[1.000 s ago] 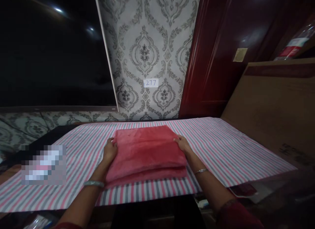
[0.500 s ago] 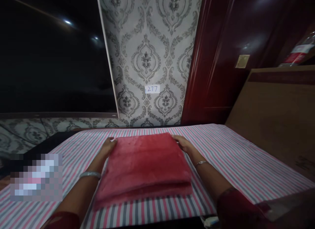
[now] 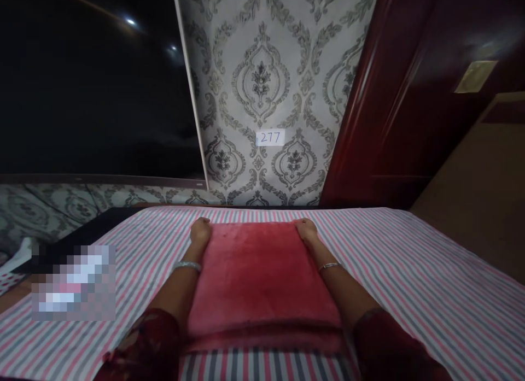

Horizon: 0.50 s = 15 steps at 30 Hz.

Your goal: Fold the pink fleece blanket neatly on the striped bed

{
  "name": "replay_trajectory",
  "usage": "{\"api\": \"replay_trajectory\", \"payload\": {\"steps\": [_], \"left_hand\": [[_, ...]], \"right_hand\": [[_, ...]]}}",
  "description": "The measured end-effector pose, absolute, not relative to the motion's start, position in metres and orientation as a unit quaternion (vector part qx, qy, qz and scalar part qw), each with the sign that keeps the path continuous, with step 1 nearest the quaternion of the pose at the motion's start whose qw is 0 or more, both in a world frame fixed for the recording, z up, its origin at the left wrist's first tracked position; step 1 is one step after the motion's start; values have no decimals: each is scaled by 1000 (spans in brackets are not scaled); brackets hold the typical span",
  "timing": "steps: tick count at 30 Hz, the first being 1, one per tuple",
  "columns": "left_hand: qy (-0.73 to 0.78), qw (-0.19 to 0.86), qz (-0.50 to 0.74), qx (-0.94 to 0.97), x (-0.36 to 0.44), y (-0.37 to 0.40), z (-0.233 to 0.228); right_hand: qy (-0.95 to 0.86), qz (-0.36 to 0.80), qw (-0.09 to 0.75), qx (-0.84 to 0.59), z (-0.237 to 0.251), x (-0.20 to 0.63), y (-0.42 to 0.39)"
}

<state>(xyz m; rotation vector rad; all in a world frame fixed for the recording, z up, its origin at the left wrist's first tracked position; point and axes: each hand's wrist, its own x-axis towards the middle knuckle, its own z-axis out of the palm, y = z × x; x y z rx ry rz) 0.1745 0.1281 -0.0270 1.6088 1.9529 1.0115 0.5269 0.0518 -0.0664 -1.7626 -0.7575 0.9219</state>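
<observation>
A folded red plush cloth (image 3: pixel 266 277) lies on a pink, grey and white striped sheet (image 3: pixel 389 261), its layered fold edge facing me. My left hand (image 3: pixel 200 232), with a bracelet at the wrist, is closed on the far left corner of the cloth. Opposite it, my right hand (image 3: pixel 306 230) grips the far right corner, its fingers curled and their tips partly hidden. Both forearms run along the sides of the cloth.
Behind the table stands a patterned wall with a paper label (image 3: pixel 270 137) reading 277. A large dark screen (image 3: pixel 94 97) hangs at left. On the right are a dark red door panel (image 3: pixel 369 140) and a brown board (image 3: pixel 476 189). One patch at left is pixelated.
Both hands have closed on the far corners, and the cloth now lies straighter and slightly further right in view. The camera view has shifted, and the bottle at right is out of sight.
</observation>
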Motion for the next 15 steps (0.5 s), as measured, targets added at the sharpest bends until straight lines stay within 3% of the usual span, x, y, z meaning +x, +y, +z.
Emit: {"api": "replay_trajectory", "payload": {"steps": [5, 15], "left_hand": [[722, 186, 371, 554, 174, 119, -33], [698, 222, 329, 596, 167, 104, -15]], "right_hand": [[-300, 369, 503, -722, -77, 531, 41], [-338, 461, 540, -618, -48, 535, -13]]}}
